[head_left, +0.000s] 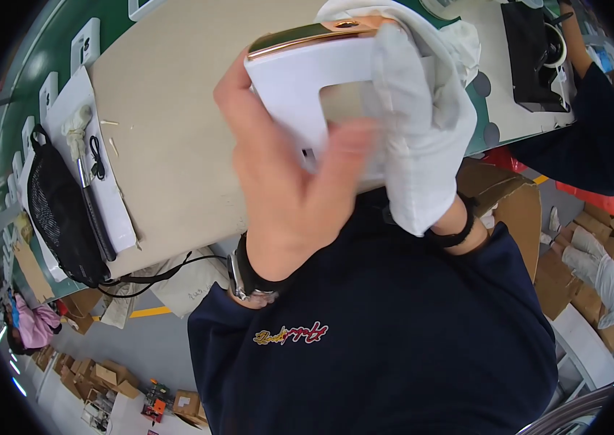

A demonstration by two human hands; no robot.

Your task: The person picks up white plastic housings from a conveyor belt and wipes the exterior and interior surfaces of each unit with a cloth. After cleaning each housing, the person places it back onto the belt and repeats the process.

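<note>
My left hand (285, 174), with a watch at its wrist, is closed round the left side of a white plastic housing (289, 80). The housing has a shiny gold top edge and a rectangular opening; its thumb side is blurred by motion. A white cloth (423, 145) covers my right hand and is wrapped over the housing's right end. Only the wrist of my right hand (455, 223) shows, with a black band; its fingers are hidden under the cloth. Both hands hold the housing above the near part of the table.
On the beige tabletop (169, 130), a black mesh pouch (56, 206) and a black-handled tool (93, 210) with a cloth-wrapped tip lie at left. Several white frames line the green edge. A black holder with a tape roll (555, 47) stands at right, near another person's arm (586, 123).
</note>
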